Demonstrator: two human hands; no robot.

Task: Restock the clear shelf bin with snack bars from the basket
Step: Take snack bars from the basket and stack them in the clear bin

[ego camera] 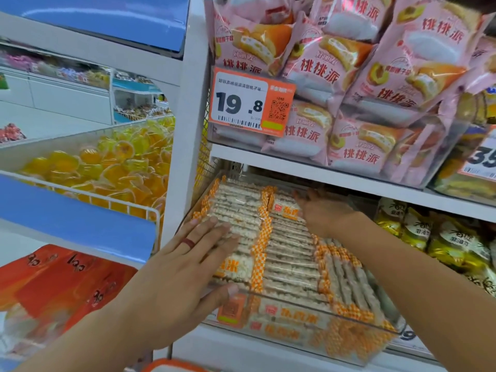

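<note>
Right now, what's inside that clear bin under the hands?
The clear bin holds rows of snack bars in orange-checked wrappers. The left hand and right hand cover some; its bottom is hidden.

Single head-worn view, looking forward and down from close range onto a clear shelf bin (308, 304) at centre, angled slightly rightward along white shelving (322, 170); wide-angle bending at edges.

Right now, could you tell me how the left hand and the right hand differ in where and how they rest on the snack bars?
The left hand lies flat at the near left of the snack bars, thumb on the clear shelf bin's front rim; the right hand reaches deeper, under the shelf above. The left hand wears a red ring; none shows on the right hand. Both are open, palms down, gripping nothing.
</note>
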